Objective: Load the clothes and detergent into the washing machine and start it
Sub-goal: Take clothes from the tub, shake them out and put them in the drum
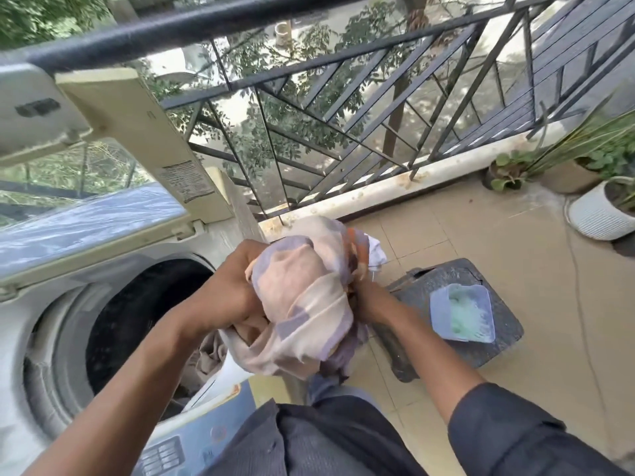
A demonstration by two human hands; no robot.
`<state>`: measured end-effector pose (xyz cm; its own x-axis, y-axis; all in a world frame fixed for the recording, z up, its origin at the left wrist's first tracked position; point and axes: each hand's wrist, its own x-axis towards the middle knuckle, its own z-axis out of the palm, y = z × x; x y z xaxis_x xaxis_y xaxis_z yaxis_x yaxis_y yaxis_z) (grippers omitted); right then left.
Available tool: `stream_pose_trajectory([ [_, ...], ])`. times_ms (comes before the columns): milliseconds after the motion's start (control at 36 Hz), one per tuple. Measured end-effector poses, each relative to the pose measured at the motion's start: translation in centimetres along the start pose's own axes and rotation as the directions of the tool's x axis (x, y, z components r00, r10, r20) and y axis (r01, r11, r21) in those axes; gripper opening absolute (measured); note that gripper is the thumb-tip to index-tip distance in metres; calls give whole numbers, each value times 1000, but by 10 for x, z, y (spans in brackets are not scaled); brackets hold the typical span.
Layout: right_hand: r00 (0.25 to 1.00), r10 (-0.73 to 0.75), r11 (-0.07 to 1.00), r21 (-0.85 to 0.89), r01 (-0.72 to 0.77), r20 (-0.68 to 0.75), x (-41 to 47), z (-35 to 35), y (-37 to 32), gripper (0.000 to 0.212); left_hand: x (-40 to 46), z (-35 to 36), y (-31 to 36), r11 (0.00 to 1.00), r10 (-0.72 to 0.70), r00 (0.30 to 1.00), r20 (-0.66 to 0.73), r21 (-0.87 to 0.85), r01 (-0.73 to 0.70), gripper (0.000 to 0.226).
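Standing over a top-load washing machine with its lid flipped up at 10 o'clock, drum open. Clothes bundle sits dead centre, above the machine's right edge. Left hand has a tight grip on it, right hand clutches its other side. Detergent tub at 3 o'clock, on a dark stool.

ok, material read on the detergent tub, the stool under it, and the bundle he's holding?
Detergent tub: clear, thin plastic; the green contents show through the walls.
Stool: looks like dark moulded plastic, matt and speckled, with a crack along its far edge.
Bundle: soft woven cloth, beige and lilac, folds and creases throughout.
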<state>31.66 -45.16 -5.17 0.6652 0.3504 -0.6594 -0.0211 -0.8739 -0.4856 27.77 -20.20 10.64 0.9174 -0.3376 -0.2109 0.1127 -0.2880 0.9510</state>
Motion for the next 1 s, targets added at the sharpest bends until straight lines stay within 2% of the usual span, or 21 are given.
stream_pose_trajectory([
  [83, 988, 52, 990, 141, -32, -145, -7, -3, -13, 68, 5, -3, 5, 998, 36, 997, 75, 50, -40, 20],
  [194, 966, 63, 988, 149, -25, -251, -12, -20, -14, 13, 10, -4, 10, 989, -45, 993, 114, 144, 28, 11],
  [306, 944, 33, 966, 253, 53, -327, -16, -38, -8, 16, 14, -5, 0, 916, -99, 995, -4, 390, 93, 29],
  [444, 911, -39, 858, 454, 240, -409, -34, -68, -20, 28, 19, -5, -17, 811, -111, 989, -96, 566, 146, 104],
  [528, 911, -148, 770, 532, 351, -386, -49, -84, -38, 20, 25, -6, -20, 777, -124, 992, -31, 618, 117, 135],
  [556, 906, -189, 745, 545, 384, -380, -54, -88, -45, 23, 28, -6, -20, 772, -111, 994, 2, 630, 85, 144],
  [611, 883, -289, 692, 556, 460, -371, -61, -93, -60, 28, 34, -3, -17, 761, -30, 998, 51, 649, -10, 149],
  [694, 834, -436, 598, 584, 549, -338, -72, -99, -80, 29, 43, 4, -11, 682, 158, 984, 81, 712, -168, 129],
  [806, 795, -490, 516, 617, 595, -357, -82, -118, -83, 26, 49, -4, -7, 799, 106, 991, -85, 600, -34, 89],
  [889, 789, -460, 450, 659, 603, -408, -85, -127, -79, 27, 51, -8, 1, 861, 126, 982, -142, 507, -37, 71],
  [972, 783, -369, 365, 697, 617, -500, -85, -132, -74, 36, 52, -5, 10, 951, 111, 950, -292, 308, -16, 35],
  [1000, 789, -319, 349, 708, 614, -526, -83, -134, -70, 39, 52, -4, 12, 971, 96, 934, -343, 240, -12, 31],
])
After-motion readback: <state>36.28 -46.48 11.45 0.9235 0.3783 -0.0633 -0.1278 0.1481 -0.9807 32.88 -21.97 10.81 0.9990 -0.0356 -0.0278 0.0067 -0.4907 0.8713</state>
